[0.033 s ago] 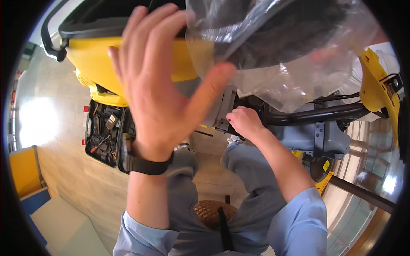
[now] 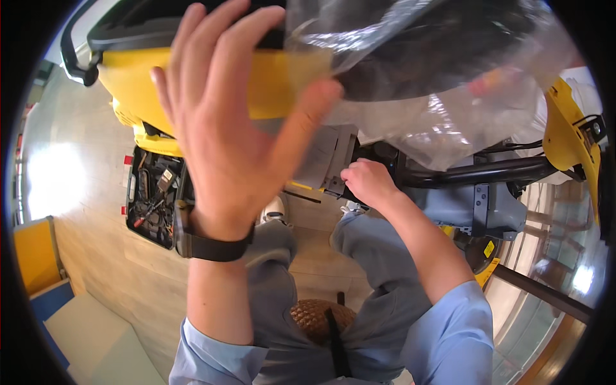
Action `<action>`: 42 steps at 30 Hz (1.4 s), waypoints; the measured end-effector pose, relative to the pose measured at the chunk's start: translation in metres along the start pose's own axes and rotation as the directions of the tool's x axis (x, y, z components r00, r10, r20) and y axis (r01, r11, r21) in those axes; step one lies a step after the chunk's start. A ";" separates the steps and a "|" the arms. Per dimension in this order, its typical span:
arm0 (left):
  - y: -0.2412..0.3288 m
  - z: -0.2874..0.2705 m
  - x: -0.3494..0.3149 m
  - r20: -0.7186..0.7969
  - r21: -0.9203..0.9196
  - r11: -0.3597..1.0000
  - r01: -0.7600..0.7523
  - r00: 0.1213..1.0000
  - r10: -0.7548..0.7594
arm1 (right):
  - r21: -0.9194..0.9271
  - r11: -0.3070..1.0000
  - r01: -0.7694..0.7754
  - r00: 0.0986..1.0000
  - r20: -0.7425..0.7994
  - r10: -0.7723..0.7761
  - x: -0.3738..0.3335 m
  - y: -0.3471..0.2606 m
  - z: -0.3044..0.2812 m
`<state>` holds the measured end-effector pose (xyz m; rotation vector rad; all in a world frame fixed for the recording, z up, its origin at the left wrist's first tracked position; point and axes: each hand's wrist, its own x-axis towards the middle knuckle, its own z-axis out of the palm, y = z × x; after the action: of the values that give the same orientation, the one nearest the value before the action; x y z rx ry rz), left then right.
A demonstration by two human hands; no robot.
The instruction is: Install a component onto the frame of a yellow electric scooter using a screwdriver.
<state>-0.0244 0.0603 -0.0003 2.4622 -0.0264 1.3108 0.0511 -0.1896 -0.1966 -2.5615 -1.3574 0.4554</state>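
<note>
My left hand [image 2: 224,128] is raised with its fingers spread, a black band [image 2: 218,248] around the wrist. It holds nothing and hides part of the yellow body panel [image 2: 138,80] of a machine. To the right of its thumb, clear plastic film [image 2: 443,122] covers a large black part [image 2: 410,70], perhaps a seat. My right hand [image 2: 370,182] is lower, its fingers curled at the edge of a grey metal bracket [image 2: 340,160]. Whatever is between those fingertips is hidden. A thick black tube [image 2: 481,173] runs rightward from beside the right hand.
An open black case [image 2: 153,202] with tools and cables lies on the wooden floor at left. A woven brown seat [image 2: 321,319] shows between my legs. A yellow curved panel [image 2: 568,128] rises at the right. Pale and yellow boards [image 2: 96,333] stand at lower left.
My left hand has shifted a little to the left, showing more of the grey plate beside its thumb. My right hand stays at the bracket.
</note>
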 end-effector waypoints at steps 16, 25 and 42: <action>-0.014 -0.008 -0.008 -0.042 0.318 0.945 0.074 0.997 -0.064 | -0.336 0.921 0.195 0.980 0.107 -0.168 0.015 -0.023 0.018; -0.011 -0.007 -0.001 -0.056 0.266 0.961 0.073 0.997 -0.061 | -0.344 0.937 -0.054 0.958 0.247 0.146 0.020 -0.032 -0.032; 0.010 -0.005 -0.004 -0.355 -0.203 0.906 0.371 0.835 -0.421 | 0.938 -0.100 0.331 0.616 -0.135 0.776 -0.147 -0.065 -0.131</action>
<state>-0.0323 0.0515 0.0020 1.9176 0.4646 1.5204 -0.0289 -0.2810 -0.0284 -1.1804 0.1598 0.2055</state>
